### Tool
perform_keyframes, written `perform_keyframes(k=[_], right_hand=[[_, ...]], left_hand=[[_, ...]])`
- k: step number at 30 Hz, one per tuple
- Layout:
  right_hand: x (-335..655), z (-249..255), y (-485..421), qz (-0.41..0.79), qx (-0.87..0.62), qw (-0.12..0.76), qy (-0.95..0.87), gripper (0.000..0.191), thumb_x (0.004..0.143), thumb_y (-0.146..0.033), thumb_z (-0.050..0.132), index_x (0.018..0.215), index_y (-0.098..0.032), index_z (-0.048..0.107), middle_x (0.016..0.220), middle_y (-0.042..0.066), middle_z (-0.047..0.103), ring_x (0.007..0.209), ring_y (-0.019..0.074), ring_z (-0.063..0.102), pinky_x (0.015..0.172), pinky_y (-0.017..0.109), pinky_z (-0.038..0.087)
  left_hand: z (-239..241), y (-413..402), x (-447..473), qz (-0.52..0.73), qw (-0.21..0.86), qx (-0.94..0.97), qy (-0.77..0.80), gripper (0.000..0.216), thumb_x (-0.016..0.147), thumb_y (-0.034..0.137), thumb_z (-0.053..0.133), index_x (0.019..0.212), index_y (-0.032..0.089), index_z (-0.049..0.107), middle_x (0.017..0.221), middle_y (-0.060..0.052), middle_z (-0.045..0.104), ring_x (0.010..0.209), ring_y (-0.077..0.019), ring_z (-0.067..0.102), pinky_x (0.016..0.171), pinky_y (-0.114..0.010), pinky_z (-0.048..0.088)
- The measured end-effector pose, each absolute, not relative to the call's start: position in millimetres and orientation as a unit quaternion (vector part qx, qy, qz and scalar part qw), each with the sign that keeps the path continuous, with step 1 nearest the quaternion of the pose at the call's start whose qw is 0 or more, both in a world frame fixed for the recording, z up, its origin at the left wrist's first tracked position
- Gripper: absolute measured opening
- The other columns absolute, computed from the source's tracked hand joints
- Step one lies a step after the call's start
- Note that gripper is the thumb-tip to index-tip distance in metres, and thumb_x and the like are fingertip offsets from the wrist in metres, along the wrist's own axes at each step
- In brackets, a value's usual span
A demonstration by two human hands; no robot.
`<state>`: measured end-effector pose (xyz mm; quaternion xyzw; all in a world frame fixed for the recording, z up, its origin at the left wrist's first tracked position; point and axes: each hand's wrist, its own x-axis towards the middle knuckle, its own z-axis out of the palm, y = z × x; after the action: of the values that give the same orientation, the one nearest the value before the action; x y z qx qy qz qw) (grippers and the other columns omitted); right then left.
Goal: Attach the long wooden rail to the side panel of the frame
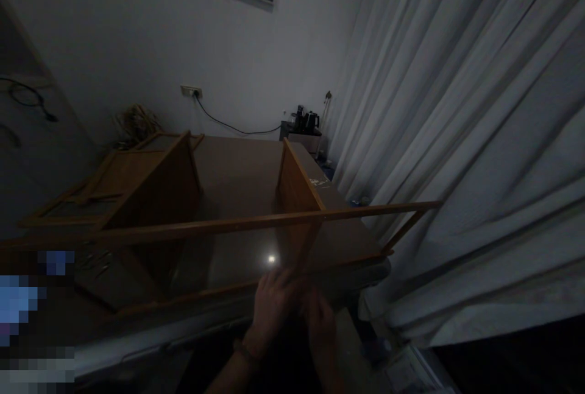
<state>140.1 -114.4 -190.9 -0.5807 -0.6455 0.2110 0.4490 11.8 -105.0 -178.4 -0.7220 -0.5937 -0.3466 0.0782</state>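
Observation:
A large brown wooden frame [247, 223] with slim rails and upright panels lies across a flat grey-brown surface [237, 168]. At its near lower rail, my left hand [272, 296] is closed, fingers bent beside the foot of a wooden upright. My right hand [320, 318] is just to the right, also closed, its fingertips close to the left ones. Dimness and blur hide whatever lies between the fingers. A band circles my left wrist.
Framed wooden panels [123, 175] rest at the left. Pale curtains [439, 108] hang along the right. Against the far wall, a small cabinet [304, 141] bears a black kettle [312, 120]; a cable [237, 130] runs to a wall socket [191, 91]. Small pale bits [315, 181] lie on the surface.

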Motion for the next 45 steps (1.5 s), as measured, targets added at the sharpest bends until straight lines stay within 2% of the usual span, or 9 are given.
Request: perform_keyframes(k=[4,9,12,17,20,24,31,39,45], right_hand=[[137,-200,-116,0.243,-0.579,0.46,-0.627,0.066,0.099,-0.059,0.021,0.074,-0.02,0.068,0.054,0.002,0.065,0.046,0.0156,0.059,0.049,0.026,0.043],[150,-195,-118,0.232,-0.573,0.458,-0.639,0.047,0.091,-0.06,0.046,0.099,-0.02,0.069,0.09,0.008,0.074,0.077,0.0208,0.067,0.071,0.031,0.048],[161,-188,-118,0.22,-0.563,0.445,-0.661,0.037,0.085,-0.058,0.058,0.091,-0.023,0.071,0.089,0.008,0.073,0.084,0.024,0.065,0.084,0.037,0.042],[160,-179,-119,0.235,-0.55,0.427,-0.678,0.032,0.088,-0.051,0.056,0.079,-0.025,0.072,0.082,0.006,0.073,0.082,0.0232,0.064,0.091,0.039,0.035],[153,-178,-121,0.263,-0.558,0.433,-0.657,0.032,0.089,-0.05,0.055,0.079,-0.024,0.071,0.081,0.005,0.073,0.079,0.021,0.064,0.085,0.034,0.04],[143,-182,-124,0.315,-0.564,0.446,-0.619,0.043,0.093,-0.054,0.047,0.077,-0.02,0.067,0.071,0.002,0.07,0.063,0.0168,0.064,0.064,0.026,0.048],[133,-197,-119,0.317,-0.554,0.454,-0.621,0.065,0.093,-0.067,0.03,0.073,-0.017,0.066,0.059,0.003,0.067,0.047,0.0145,0.059,0.046,0.024,0.045],[155,-186,-123,0.139,-0.544,0.417,-0.715,0.039,0.091,-0.057,0.052,0.094,-0.022,0.068,0.084,0.007,0.073,0.077,0.0221,0.067,0.076,0.033,0.043],[162,-183,-116,0.042,-0.49,0.39,-0.779,0.043,0.098,-0.055,0.038,0.094,-0.022,0.065,0.086,0.006,0.073,0.081,0.021,0.065,0.084,0.036,0.035]], left_hand=[[-176,-106,12,-0.358,0.083,-0.718,-0.591,0.029,0.076,0.03,0.078,0.102,0.038,0.072,0.11,0.003,0.071,0.094,-0.0209,0.057,0.078,-0.033,0.04],[-181,-105,11,-0.346,0.084,-0.722,-0.594,0.037,0.078,0.024,0.075,0.111,0.04,0.068,0.114,0.005,0.07,0.095,-0.0201,0.056,0.079,-0.032,0.04],[-181,-105,11,-0.347,0.087,-0.722,-0.593,0.036,0.079,0.022,0.074,0.109,0.04,0.069,0.113,0.005,0.071,0.094,-0.0205,0.056,0.079,-0.032,0.04],[-179,-105,11,-0.348,0.098,-0.72,-0.592,0.03,0.082,0.022,0.071,0.107,0.039,0.071,0.111,0.003,0.071,0.094,-0.0201,0.056,0.078,-0.032,0.041],[-180,-105,11,-0.337,0.096,-0.723,-0.595,0.033,0.081,0.021,0.072,0.108,0.039,0.07,0.113,0.004,0.07,0.095,-0.0192,0.056,0.078,-0.032,0.04],[-181,-105,11,-0.335,0.088,-0.72,-0.601,0.035,0.076,0.026,0.078,0.107,0.04,0.07,0.114,0.006,0.07,0.096,-0.0202,0.056,0.079,-0.033,0.04],[-178,-106,12,-0.328,0.075,-0.724,-0.603,0.036,0.076,0.027,0.077,0.108,0.041,0.069,0.115,0.004,0.07,0.097,-0.0212,0.056,0.079,-0.033,0.04],[-181,-105,11,-0.343,0.085,-0.718,-0.6,0.04,0.08,0.017,0.072,0.111,0.042,0.068,0.113,0.005,0.071,0.094,-0.0195,0.056,0.078,-0.031,0.04],[-184,-104,12,-0.344,0.086,-0.718,-0.599,0.036,0.08,0.02,0.073,0.109,0.041,0.069,0.113,0.003,0.071,0.096,-0.0202,0.056,0.08,-0.032,0.041]])
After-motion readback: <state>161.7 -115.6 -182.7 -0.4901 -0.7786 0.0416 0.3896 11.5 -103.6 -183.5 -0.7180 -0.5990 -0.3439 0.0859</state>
